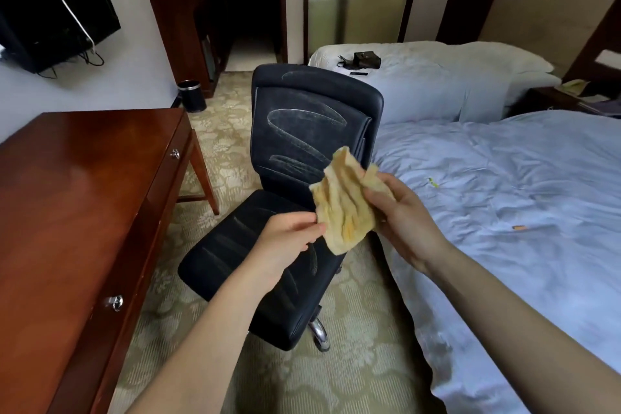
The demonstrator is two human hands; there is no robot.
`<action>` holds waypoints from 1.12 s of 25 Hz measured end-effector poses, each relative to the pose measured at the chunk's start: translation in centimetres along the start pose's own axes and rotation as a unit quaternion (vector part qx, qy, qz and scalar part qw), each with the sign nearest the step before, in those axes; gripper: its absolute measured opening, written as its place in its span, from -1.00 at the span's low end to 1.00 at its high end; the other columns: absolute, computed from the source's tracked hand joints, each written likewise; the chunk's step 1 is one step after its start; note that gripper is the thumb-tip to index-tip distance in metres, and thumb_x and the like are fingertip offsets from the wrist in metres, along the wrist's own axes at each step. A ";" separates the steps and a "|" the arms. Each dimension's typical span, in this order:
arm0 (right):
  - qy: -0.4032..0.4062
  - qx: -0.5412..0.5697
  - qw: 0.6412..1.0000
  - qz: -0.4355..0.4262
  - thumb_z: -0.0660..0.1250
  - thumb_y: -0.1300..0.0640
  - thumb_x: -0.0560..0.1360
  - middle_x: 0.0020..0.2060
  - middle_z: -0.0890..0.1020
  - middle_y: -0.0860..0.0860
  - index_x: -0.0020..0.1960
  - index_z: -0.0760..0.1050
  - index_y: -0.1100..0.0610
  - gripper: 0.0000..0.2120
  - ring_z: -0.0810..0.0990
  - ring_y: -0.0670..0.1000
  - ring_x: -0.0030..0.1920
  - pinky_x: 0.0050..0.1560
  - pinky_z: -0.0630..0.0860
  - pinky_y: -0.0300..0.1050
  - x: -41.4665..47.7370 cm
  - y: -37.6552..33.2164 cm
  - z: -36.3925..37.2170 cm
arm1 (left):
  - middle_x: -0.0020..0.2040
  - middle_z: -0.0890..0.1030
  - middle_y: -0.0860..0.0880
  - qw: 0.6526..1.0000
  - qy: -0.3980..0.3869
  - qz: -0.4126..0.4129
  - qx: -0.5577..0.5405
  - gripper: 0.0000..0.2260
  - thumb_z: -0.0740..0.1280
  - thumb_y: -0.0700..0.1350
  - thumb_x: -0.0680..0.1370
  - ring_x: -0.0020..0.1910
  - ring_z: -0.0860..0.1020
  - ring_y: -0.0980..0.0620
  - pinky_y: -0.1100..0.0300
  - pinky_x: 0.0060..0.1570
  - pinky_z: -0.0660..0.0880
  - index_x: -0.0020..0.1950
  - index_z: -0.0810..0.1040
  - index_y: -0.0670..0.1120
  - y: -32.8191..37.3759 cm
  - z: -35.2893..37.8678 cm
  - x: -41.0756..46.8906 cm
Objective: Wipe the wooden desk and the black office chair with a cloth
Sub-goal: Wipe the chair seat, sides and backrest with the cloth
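Note:
A crumpled yellow cloth (342,205) hangs in the air above the seat of the black office chair (302,131). My right hand (403,218) grips the cloth's upper right side. My left hand (285,239) pinches its lower left edge between thumb and fingers. The chair's backrest and seat carry pale curved dust streaks. The reddish wooden desk (77,198), with two metal drawer knobs on its front, stands to the left of the chair.
A bed (521,198) with a pale blue cover runs along the right, close to the chair. A second bed (437,77) lies behind with a dark bag on it. A black bin (192,95) stands by the wall. Patterned carpet covers the floor.

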State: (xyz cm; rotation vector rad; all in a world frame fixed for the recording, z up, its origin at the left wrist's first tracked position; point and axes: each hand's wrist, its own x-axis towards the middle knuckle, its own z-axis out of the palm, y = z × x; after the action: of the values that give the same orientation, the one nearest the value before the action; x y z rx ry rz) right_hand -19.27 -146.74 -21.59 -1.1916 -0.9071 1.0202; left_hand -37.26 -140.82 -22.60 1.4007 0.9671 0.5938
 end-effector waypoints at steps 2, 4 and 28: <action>0.048 0.123 0.988 0.086 0.24 0.12 0.57 -0.18 0.70 0.03 0.00 0.57 0.10 -0.86 0.69 -0.06 -0.17 -0.27 0.58 -0.21 -0.2 -0.1 -0.6 | 0.04 0.67 -0.04 0.998 -0.008 0.010 -0.064 -0.85 0.29 -0.18 0.58 0.03 0.61 0.07 0.20 0.05 0.51 0.06 0.63 -0.04 -0.1 0.3 -0.5; 0.092 0.253 0.940 0.209 0.21 0.17 0.58 -0.32 0.68 0.08 -0.10 0.55 0.20 -0.82 0.69 0.00 -0.30 -0.37 0.59 -0.18 -0.8 1.1 -1.0 | 0.12 0.64 -0.10 0.981 0.000 -0.008 -0.194 -0.83 0.22 -0.18 0.61 0.11 0.61 -0.01 0.13 0.09 0.53 0.13 0.58 -0.11 -0.6 0.6 -1.0; -0.146 0.103 0.979 -0.096 0.41 0.40 0.29 -0.32 0.65 -0.03 0.11 0.48 0.14 -0.57 0.64 -0.06 -0.15 -0.12 0.57 -0.19 4.5 1.7 6.4 | 0.06 0.59 0.12 0.858 0.132 0.394 0.301 -0.64 0.31 -0.55 0.36 0.07 0.41 0.25 0.38 0.03 0.34 -0.30 0.70 -0.10 4.4 -11.7 -3.0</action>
State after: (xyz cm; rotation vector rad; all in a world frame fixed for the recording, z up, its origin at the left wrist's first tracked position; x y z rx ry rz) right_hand -24.26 -140.49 -22.12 -0.7753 -1.0941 1.1188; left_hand -47.69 -136.46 -16.54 2.3621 0.7877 1.1809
